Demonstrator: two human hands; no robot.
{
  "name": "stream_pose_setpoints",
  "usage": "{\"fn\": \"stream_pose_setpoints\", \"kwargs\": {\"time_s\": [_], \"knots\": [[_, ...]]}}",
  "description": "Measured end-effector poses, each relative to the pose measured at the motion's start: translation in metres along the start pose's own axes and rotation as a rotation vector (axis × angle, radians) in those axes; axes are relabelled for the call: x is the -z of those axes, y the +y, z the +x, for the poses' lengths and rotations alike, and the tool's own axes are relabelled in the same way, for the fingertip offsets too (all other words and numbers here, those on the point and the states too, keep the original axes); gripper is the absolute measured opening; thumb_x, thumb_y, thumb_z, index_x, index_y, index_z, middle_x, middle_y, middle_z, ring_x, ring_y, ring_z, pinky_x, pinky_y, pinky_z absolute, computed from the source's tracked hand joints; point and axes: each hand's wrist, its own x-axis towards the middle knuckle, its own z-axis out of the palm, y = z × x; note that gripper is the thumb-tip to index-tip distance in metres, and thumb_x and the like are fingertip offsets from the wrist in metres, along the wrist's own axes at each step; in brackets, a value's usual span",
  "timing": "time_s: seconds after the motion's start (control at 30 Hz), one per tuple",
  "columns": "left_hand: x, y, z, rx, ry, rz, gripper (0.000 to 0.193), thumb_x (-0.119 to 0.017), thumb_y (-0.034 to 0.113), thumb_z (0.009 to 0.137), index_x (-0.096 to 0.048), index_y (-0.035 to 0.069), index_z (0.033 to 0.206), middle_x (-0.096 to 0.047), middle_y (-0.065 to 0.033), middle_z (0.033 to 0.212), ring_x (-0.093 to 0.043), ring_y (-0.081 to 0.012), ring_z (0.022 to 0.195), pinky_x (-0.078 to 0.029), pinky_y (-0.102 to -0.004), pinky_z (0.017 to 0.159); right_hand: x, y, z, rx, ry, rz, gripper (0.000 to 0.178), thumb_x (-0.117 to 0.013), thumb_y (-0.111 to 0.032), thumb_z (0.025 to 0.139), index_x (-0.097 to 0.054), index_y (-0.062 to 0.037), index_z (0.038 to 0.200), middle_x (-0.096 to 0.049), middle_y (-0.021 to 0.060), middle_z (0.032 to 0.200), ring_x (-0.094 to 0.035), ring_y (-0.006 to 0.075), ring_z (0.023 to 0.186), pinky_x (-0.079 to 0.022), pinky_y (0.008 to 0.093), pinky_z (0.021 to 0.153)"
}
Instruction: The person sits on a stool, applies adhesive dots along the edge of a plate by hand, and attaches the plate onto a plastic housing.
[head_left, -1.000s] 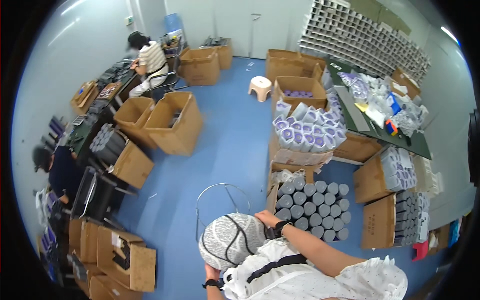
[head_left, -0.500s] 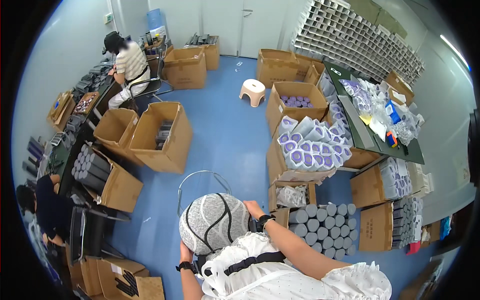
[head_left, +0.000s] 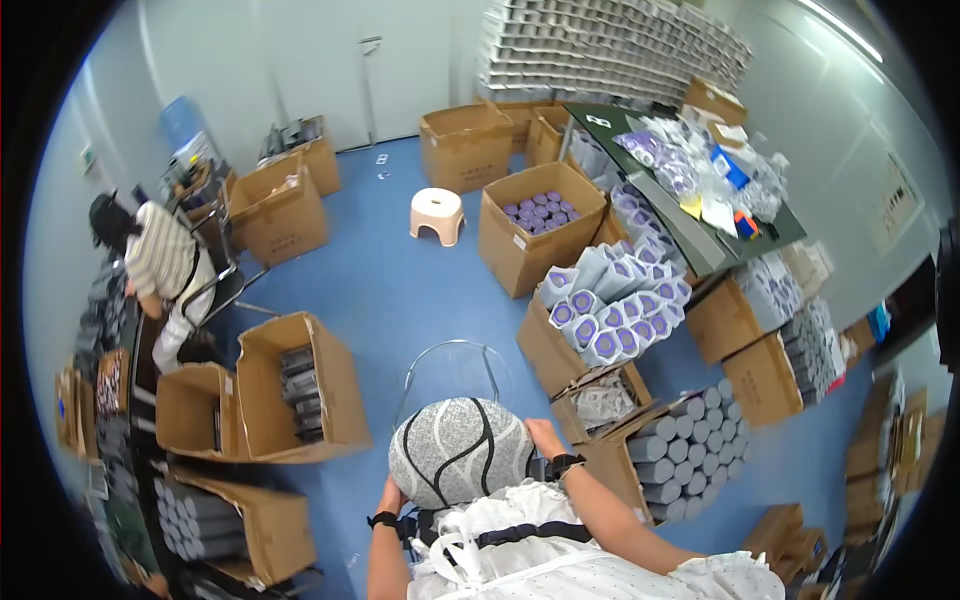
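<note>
A round chair seat (head_left: 462, 452) in grey fabric with curving black and light lines is in front of my body, at the lower middle. Beyond it rises a thin metal hoop (head_left: 458, 348) that looks like part of the same chair. At the seat's left edge my left hand (head_left: 392, 494) has its fingers curled round the side, partly hidden. My right hand (head_left: 544, 438) grips the right edge the same way. Both wrists wear black straps. The chair's legs are hidden under the seat.
To the right are a carton (head_left: 548, 365) of white-wrapped purple-ended rolls and a carton (head_left: 612, 478) of grey cylinders. Left of the chair stands an open carton (head_left: 340, 400). A pink stool (head_left: 437, 216) is ahead; a seated person (head_left: 168, 250) works at the far left.
My view has turned, so the cartons and workbench slide left and the co-worker at the near left leaves view. The chair seat and both hands sit further right in the picture.
</note>
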Motion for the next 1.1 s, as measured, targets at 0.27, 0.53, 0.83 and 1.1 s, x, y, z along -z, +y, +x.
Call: {"fn": "stream_pose_setpoints", "kwargs": {"time_s": [0.27,0.53,0.83,1.1], "knots": [[0.028,0.108,0.137,0.008,-0.095,-0.067,0.056,-0.032,0.049,0.096,-0.044,0.012,0.137,-0.053,-0.0068,0.133,-0.054,-0.0257,0.118,-0.049,-0.0430,0.091,-0.040,-0.091,0.102,0.004,0.108,-0.017,0.038,-0.052,-0.029,0.086,-0.056,0.0067,0.074,-0.051,0.0075,0.058,-0.048,0.0135,0.061,-0.040,0.0358,0.058],[0.016,0.244,0.236,-0.019,-0.070,-0.103,0.063,-0.034,0.053,0.094,-0.039,0.011,0.140,-0.044,-0.0095,0.141,-0.042,-0.0302,0.128,-0.038,-0.0437,0.104,-0.057,-0.184,0.245,-0.017,0.134,0.033,0.038,-0.053,-0.029,0.085,-0.058,0.0063,0.073,-0.052,0.0043,0.058,-0.047,0.0131,0.058,-0.039,0.0343,0.056],[-0.075,0.436,0.341,-0.012,-0.228,0.209,0.054,-0.032,0.039,0.099,-0.035,0.005,0.142,-0.041,-0.0081,0.144,-0.039,-0.0250,0.131,-0.032,-0.0374,0.108,-0.049,-0.212,0.339,-0.018,0.492,0.285,0.033,-0.052,-0.022,0.085,-0.050,0.0014,0.062,-0.045,-0.0034,0.057,-0.039,0.0080,0.056,-0.032,0.0306,0.052],[-0.129,0.537,0.447,0.044,-0.535,0.508,0.059,-0.035,0.045,0.098,-0.035,0.007,0.142,-0.042,-0.0084,0.143,-0.041,-0.0247,0.130,-0.035,-0.0379,0.107,-0.057,-0.241,0.357,0.030,0.728,0.422,0.032,-0.052,-0.016,0.084,-0.041,-0.0030,0.057,-0.036,-0.0069,0.055,-0.032,0.0047,0.055,-0.024,0.0282,0.048]]}}
